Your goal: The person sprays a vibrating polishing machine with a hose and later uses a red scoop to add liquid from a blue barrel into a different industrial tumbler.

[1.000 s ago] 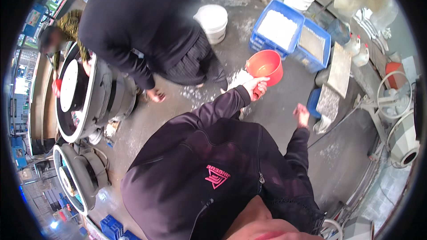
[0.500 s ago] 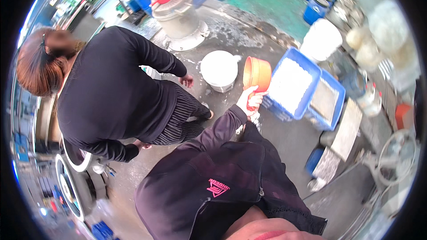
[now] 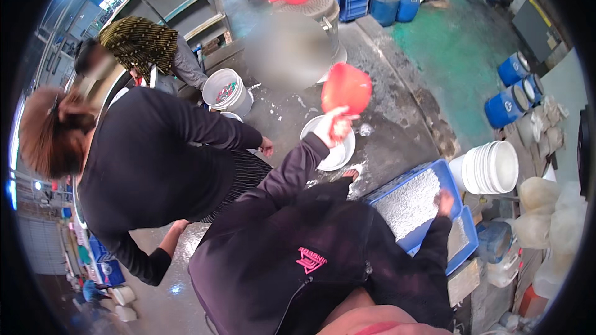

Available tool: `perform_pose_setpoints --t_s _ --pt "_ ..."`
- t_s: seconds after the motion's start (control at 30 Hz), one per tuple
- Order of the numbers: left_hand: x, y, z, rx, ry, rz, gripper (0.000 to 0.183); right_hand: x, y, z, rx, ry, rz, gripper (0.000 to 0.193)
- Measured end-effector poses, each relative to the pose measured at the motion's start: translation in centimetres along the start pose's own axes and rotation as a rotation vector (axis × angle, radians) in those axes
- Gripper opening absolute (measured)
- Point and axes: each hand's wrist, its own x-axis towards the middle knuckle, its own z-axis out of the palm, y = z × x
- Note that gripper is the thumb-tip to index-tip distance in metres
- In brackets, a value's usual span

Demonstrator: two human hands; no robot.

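Head view looks down on a wet concrete floor crowded with containers. The left hand is raised in front of the body, its grip clenched on the handle of a red scoop, which is held tilted in the air above a white bucket standing on the floor. The right hand rests on the far rim of a blue crate filled with pale grey granules; whether its grip is clenched or released cannot be told. A second blue crate sits just beside the first. A stack of white buckets stands near the crates. A person in a black top bends over to the left, one hand near another white bucket.
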Motion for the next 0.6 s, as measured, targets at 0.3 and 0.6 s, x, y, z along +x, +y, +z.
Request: perform_pose_setpoints --t_s 0.3,0.6 --pt "19.8 6.7 2.6 0.033 0.050 -0.075 0.053 2.3 -21.9 17.4 0.803 -0.427 0.225 0.059" --pt "49.0 -1.1 6.8 0.988 0.198 -0.277 0.018 22.7 -32.9 15.4 1.029 -0.287 0.146 0.081"
